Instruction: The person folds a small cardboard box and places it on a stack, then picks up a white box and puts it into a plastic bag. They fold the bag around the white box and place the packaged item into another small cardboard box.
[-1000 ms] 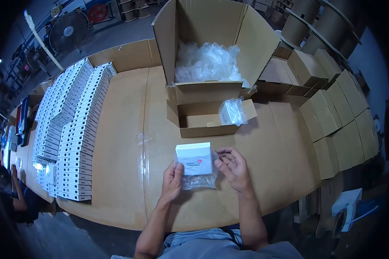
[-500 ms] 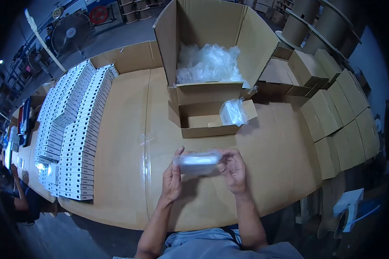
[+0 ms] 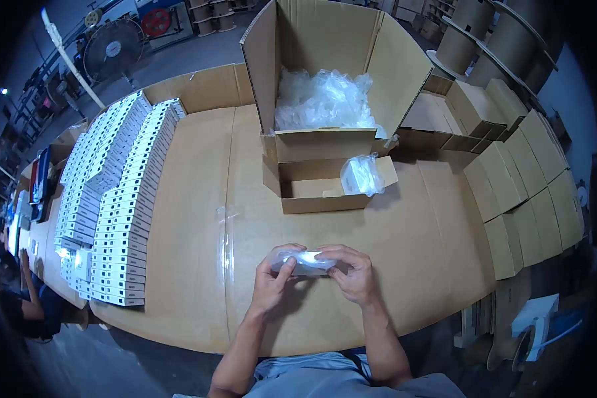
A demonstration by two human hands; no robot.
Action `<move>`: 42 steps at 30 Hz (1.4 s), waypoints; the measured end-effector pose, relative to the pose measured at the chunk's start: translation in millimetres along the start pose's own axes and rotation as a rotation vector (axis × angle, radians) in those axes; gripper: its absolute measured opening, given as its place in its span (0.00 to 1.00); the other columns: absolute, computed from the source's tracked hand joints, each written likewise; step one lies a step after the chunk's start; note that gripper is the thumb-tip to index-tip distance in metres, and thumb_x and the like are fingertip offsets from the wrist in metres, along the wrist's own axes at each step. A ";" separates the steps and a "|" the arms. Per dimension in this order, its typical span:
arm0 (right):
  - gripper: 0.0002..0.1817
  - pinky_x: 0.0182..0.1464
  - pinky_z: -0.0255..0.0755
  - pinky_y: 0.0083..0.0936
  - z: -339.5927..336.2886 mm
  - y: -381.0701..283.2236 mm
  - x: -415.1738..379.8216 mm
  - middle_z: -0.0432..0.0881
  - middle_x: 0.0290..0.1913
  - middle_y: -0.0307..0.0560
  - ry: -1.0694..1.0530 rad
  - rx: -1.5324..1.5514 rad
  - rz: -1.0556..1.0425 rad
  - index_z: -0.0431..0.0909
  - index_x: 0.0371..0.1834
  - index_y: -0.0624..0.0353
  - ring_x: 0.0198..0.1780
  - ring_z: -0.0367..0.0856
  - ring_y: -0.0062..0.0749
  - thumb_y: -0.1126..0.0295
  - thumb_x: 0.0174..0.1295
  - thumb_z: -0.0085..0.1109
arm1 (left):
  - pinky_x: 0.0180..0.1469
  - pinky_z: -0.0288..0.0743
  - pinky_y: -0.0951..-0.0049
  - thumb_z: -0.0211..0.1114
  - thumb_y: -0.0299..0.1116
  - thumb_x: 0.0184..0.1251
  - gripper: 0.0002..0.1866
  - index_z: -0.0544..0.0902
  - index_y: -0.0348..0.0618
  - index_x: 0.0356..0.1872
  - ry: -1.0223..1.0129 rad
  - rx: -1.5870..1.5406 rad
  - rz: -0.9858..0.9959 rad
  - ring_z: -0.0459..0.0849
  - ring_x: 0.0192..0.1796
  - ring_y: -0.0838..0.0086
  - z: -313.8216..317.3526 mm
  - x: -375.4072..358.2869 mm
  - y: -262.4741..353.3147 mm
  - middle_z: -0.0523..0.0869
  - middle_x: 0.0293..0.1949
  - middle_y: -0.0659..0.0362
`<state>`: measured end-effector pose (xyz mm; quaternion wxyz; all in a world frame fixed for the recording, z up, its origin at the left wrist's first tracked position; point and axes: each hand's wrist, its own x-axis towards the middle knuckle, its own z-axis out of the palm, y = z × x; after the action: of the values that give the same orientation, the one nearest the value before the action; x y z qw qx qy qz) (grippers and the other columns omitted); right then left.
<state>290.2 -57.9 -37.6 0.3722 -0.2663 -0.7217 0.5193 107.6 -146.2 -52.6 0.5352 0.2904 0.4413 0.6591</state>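
Between my two hands is a small white box in a clear plastic bag (image 3: 306, 263), held above the cardboard-covered table. My left hand (image 3: 270, 282) grips its left end, thumb on the near face. At the right end, my right hand (image 3: 353, 275) has its fingers bent over the top and its thumb against the near side. Beyond my hands stands an open cardboard carton (image 3: 325, 204), with another plastic-wrapped packet (image 3: 363, 176) in its right end. Behind that, a large open box (image 3: 325, 33) holds a heap of clear plastic bags (image 3: 325, 99).
Rows of stacked small white boxes (image 3: 119, 219) line the table's left side. Closed brown cartons (image 3: 511, 192) are stacked along the right edge, with open cartons (image 3: 467, 109) behind them. Another person's arm (image 3: 30, 292) shows at far left.
My right hand has gone from loosely spread fingers to closing over the packet's right end. The packet has dropped slightly toward me and tilted. The cartons and white boxes stay in place.
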 end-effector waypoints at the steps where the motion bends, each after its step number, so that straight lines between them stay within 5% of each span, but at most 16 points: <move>1: 0.11 0.62 0.78 0.29 0.0 -3.1 -0.9 0.87 0.55 0.51 -0.006 -0.026 -0.005 0.86 0.48 0.68 0.61 0.84 0.36 0.86 0.64 0.65 | 0.50 0.86 0.71 0.62 0.35 0.81 0.13 0.83 0.37 0.56 0.010 -0.004 -0.017 0.85 0.55 0.73 0.2 -0.5 -1.3 0.85 0.55 0.56; 5: 0.13 0.63 0.78 0.34 2.4 15.0 -9.0 0.88 0.56 0.53 0.069 0.001 0.039 0.88 0.50 0.61 0.59 0.86 0.41 0.81 0.61 0.69 | 0.47 0.89 0.69 0.59 0.38 0.83 0.14 0.84 0.37 0.51 0.098 -0.039 -0.079 0.88 0.48 0.72 1.4 -2.3 -7.3 0.88 0.49 0.56; 8: 0.12 0.63 0.78 0.35 15.9 -7.5 -6.0 0.87 0.59 0.54 0.407 0.272 0.153 0.89 0.49 0.60 0.61 0.85 0.41 0.80 0.62 0.69 | 0.44 0.90 0.68 0.58 0.40 0.83 0.15 0.84 0.38 0.51 0.183 -0.044 -0.078 0.90 0.45 0.71 4.3 -2.0 -6.2 0.89 0.46 0.55; 11: 0.15 0.62 0.79 0.33 7.2 -13.4 -7.2 0.84 0.62 0.56 0.168 0.053 -0.127 0.89 0.51 0.58 0.63 0.83 0.42 0.80 0.60 0.71 | 0.42 0.90 0.67 0.59 0.41 0.83 0.15 0.84 0.38 0.50 0.229 -0.015 -0.075 0.90 0.45 0.71 6.2 -2.9 -3.2 0.89 0.45 0.55; 16: 0.22 0.57 0.82 0.31 2.8 -18.1 -5.7 0.89 0.51 0.54 -0.022 -0.239 -0.018 0.89 0.54 0.56 0.56 0.88 0.42 0.81 0.54 0.76 | 0.45 0.91 0.63 0.53 0.46 0.85 0.21 0.84 0.36 0.52 0.186 -0.100 -0.081 0.91 0.46 0.67 0.9 -4.5 -14.3 0.90 0.45 0.52; 19: 0.23 0.55 0.83 0.32 2.0 -22.5 -1.2 0.91 0.47 0.52 -0.016 -0.230 0.029 0.89 0.54 0.56 0.53 0.90 0.42 0.80 0.53 0.77 | 0.48 0.91 0.61 0.50 0.48 0.86 0.25 0.81 0.36 0.62 0.146 -0.124 -0.105 0.91 0.48 0.65 3.3 -4.9 -2.2 0.88 0.48 0.50; 24: 0.19 0.58 0.82 0.35 -2.4 -29.3 2.2 0.91 0.50 0.53 -0.049 -0.217 0.118 0.88 0.52 0.58 0.55 0.89 0.45 0.77 0.55 0.77 | 0.54 0.84 0.69 0.53 0.39 0.85 0.21 0.76 0.41 0.71 0.098 0.106 0.019 0.87 0.54 0.69 5.1 -11.4 27.5 0.87 0.54 0.49; 29: 0.17 0.56 0.82 0.33 -1.2 -37.0 7.8 0.91 0.47 0.51 -0.012 -0.310 -0.049 0.88 0.47 0.62 0.54 0.88 0.39 0.81 0.53 0.76 | 0.55 0.81 0.69 0.72 0.21 0.67 0.22 0.80 0.35 0.62 -0.240 0.603 0.347 0.87 0.52 0.70 -11.6 -3.8 28.3 0.87 0.54 0.52; 33: 0.18 0.55 0.82 0.35 -5.6 -44.7 12.7 0.89 0.48 0.50 -0.076 -0.504 -0.158 0.87 0.48 0.61 0.47 0.88 0.50 0.79 0.52 0.76 | 0.60 0.79 0.65 0.66 0.22 0.73 0.16 0.82 0.34 0.59 -0.278 0.597 0.180 0.86 0.58 0.65 -19.1 -2.7 33.4 0.88 0.56 0.51; 36: 0.15 0.44 0.84 0.31 -9.6 -39.9 17.4 0.88 0.47 0.50 -0.076 -0.378 -0.176 0.86 0.45 0.63 0.39 0.88 0.41 0.83 0.54 0.74 | 0.64 0.78 0.62 0.62 0.25 0.75 0.17 0.80 0.36 0.63 -0.225 0.638 0.194 0.83 0.64 0.60 -23.3 -6.2 49.3 0.84 0.63 0.49; 42: 0.07 0.33 0.84 0.21 -29.7 -15.2 42.0 0.80 0.37 0.43 0.504 -0.032 -0.009 0.77 0.47 0.65 0.34 0.84 0.22 0.82 0.69 0.64 | 0.70 0.73 0.55 0.64 0.30 0.74 0.25 0.74 0.39 0.70 0.114 0.984 0.243 0.74 0.74 0.53 -91.9 -51.4 116.9 0.75 0.73 0.47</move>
<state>290.0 -14.0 -6.9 0.5385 -0.3900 -0.6153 0.4235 -10.2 -224.9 15.7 0.2297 0.5208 0.6912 0.4453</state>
